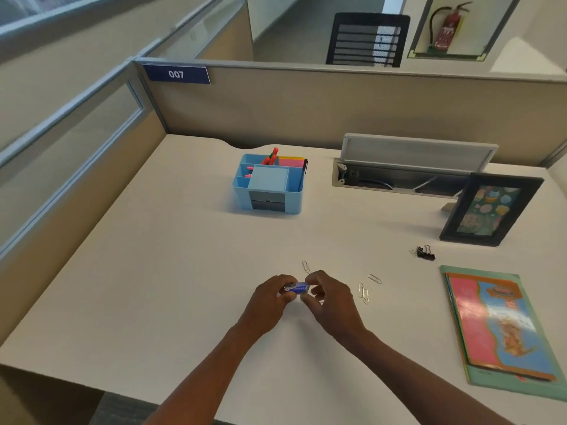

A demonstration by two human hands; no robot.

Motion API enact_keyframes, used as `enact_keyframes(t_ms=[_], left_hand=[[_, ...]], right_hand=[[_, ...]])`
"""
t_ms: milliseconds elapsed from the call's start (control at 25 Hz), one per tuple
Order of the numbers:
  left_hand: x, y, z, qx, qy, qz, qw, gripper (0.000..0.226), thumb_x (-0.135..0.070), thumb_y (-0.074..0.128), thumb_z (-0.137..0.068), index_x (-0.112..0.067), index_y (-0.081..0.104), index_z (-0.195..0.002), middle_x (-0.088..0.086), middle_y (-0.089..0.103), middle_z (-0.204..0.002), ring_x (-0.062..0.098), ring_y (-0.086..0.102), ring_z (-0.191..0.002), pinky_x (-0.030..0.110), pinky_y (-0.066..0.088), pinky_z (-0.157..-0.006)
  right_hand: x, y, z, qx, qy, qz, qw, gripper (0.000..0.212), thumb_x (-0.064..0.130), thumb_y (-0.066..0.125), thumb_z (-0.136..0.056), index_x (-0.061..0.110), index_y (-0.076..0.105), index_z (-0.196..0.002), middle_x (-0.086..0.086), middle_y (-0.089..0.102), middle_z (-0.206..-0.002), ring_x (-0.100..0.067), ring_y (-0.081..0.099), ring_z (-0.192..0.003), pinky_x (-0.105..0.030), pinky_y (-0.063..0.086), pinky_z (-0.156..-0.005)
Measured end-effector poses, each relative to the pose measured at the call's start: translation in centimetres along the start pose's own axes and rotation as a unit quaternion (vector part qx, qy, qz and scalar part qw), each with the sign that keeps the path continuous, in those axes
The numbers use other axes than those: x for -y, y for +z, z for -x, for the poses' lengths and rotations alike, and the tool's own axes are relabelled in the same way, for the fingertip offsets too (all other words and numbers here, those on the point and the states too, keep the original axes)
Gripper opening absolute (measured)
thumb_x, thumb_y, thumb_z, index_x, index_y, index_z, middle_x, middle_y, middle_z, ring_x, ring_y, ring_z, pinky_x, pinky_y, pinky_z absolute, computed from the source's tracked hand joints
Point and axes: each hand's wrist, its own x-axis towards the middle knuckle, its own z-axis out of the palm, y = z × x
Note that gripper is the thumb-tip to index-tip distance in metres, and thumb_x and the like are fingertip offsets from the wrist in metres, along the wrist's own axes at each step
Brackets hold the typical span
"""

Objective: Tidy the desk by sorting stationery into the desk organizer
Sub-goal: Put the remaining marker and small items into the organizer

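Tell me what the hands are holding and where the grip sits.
Both hands hold one small blue box: the left hand grips its left end, the right hand pinches its right end.

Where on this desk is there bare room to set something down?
Bare: the desk left of both hands, and between the organizer and the hands. Crowded: the right side, with paper clips, binder clips, picture frame and booklets.
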Motion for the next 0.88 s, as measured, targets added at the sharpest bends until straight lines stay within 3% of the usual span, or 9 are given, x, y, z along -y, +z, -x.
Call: enact_keyframes(t_ms=[160, 240, 360, 480, 560, 720, 880], left_hand=[[-0.7, -2.5, -2.2, -0.036, -0.002, 0.038, 0.999, 0.022, -0.022, 0.059, -0.094, -0.025, 0.063, -0.115, -0.017, 0.065, -0.109, 0.003, 0.060, -0.101, 0.018, 0.048, -0.088], [-1.0, -3.8, -3.6, -0.054, -0.012, -0.001, 0.998, 0.032, -0.029, 0.052, -0.098, -0.025, 0.056, -0.130, -0.010, 0.060, -0.128, 0.009, 0.056, -0.118, 0.022, 0.045, -0.100], [-1.0, -6.1, -6.3, -0.089, -0.044, -0.149, 0.984, 0.050, -0.029, 0.042, -0.102, -0.026, 0.029, -0.150, -0.007, 0.029, -0.156, 0.012, 0.028, -0.143, 0.029, 0.022, -0.115], [-0.6, -8.5, -9.7, -0.100, -0.026, -0.256, 0.961, 0.066, -0.028, 0.043, -0.102, -0.022, 0.003, -0.154, -0.005, -0.001, -0.161, 0.016, 0.001, -0.149, 0.030, 0.007, -0.118], [-0.2, -9.5, -11.9, -0.085, -0.020, -0.286, 0.954, 0.074, -0.030, 0.044, -0.101, -0.020, -0.007, -0.153, -0.003, -0.012, -0.161, 0.018, -0.008, -0.148, 0.032, 0.003, -0.118], [0.1, -10.2, -15.2, -0.077, -0.006, -0.311, 0.947, 0.078, -0.034, 0.050, -0.098, -0.020, -0.003, -0.154, -0.001, -0.010, -0.162, 0.019, -0.007, -0.148, 0.035, 0.006, -0.119], [1.2, -9.8, -15.7, -0.062, 0.003, -0.318, 0.946, 0.068, -0.034, 0.051, -0.098, -0.019, 0.015, -0.153, -0.002, -0.001, -0.162, 0.018, 0.003, -0.149, 0.036, 0.013, -0.119]], right_hand=[[2.0, 0.6, -3.2, -0.066, 0.014, -0.064, 0.996, 0.020, 0.021, 0.075, -0.082, 0.027, 0.061, -0.095, 0.014, 0.067, -0.089, -0.006, 0.065, -0.075, -0.013, 0.050, -0.065], [2.9, 0.7, -5.2, -0.081, 0.022, -0.064, 0.994, 0.021, 0.022, 0.076, -0.082, 0.027, 0.059, -0.095, 0.012, 0.066, -0.089, -0.007, 0.066, -0.075, -0.010, 0.051, -0.064], [4.1, 0.6, -9.4, -0.100, 0.023, -0.049, 0.993, 0.023, 0.022, 0.076, -0.083, 0.027, 0.057, -0.096, 0.012, 0.065, -0.092, -0.010, 0.065, -0.077, -0.010, 0.051, -0.063], [5.5, 0.4, -13.7, -0.133, 0.016, -0.055, 0.989, 0.024, 0.025, 0.074, -0.085, 0.027, 0.055, -0.099, 0.011, 0.064, -0.097, -0.013, 0.066, -0.081, -0.016, 0.054, -0.067], [6.5, 0.8, -16.5, -0.146, 0.003, -0.053, 0.988, 0.026, 0.028, 0.073, -0.085, 0.025, 0.055, -0.104, 0.008, 0.065, -0.103, -0.015, 0.066, -0.088, -0.020, 0.057, -0.072], [8.1, 1.2, -20.5, -0.135, -0.022, -0.038, 0.990, 0.031, 0.033, 0.072, -0.085, 0.026, 0.052, -0.107, 0.005, 0.064, -0.118, -0.015, 0.064, -0.101, -0.020, 0.059, -0.069], [9.2, 1.5, -23.8, -0.127, -0.038, 0.017, 0.991, 0.028, 0.037, 0.071, -0.085, 0.029, 0.053, -0.105, 0.008, 0.067, -0.113, -0.012, 0.066, -0.099, -0.016, 0.057, -0.066]])
